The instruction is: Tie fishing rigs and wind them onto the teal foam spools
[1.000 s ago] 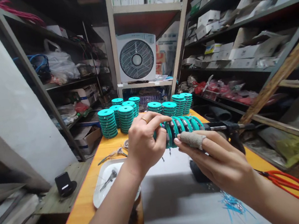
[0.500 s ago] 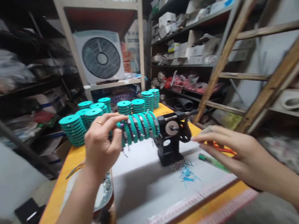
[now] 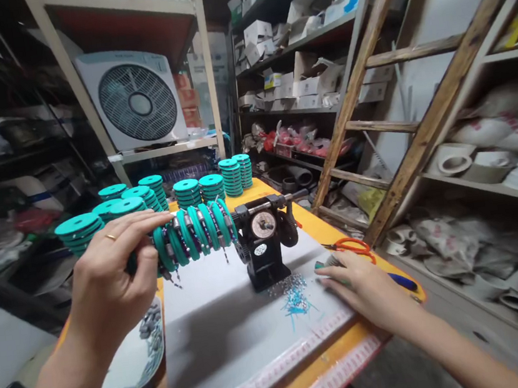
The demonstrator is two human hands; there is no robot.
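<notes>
My left hand (image 3: pixel 112 268), with a ring on one finger, is wrapped round the left end of a row of teal spools (image 3: pixel 197 232). The spools are wound with dark cord and small metal pieces and sit on the shaft of a black hand-crank winder (image 3: pixel 264 237). At the right of the white board (image 3: pixel 221 349), my right hand (image 3: pixel 355 283) is closed over a green tube (image 3: pixel 319 265), mostly hidden by the fingers. Blue and silver bits (image 3: pixel 296 299) lie in a small heap before the winder.
Stacks of teal spools (image 3: pixel 188 193) stand behind. Orange-handled scissors (image 3: pixel 353 246) and a blue-handled tool (image 3: pixel 402 281) lie at the right. A plate of grey pieces (image 3: pixel 129 370) is at the lower left. A wooden ladder (image 3: pixel 365 61) leans at the right.
My right hand has moved down from near the crank onto the green tube. My left hand stays at the spools. The view has swung to the right.
</notes>
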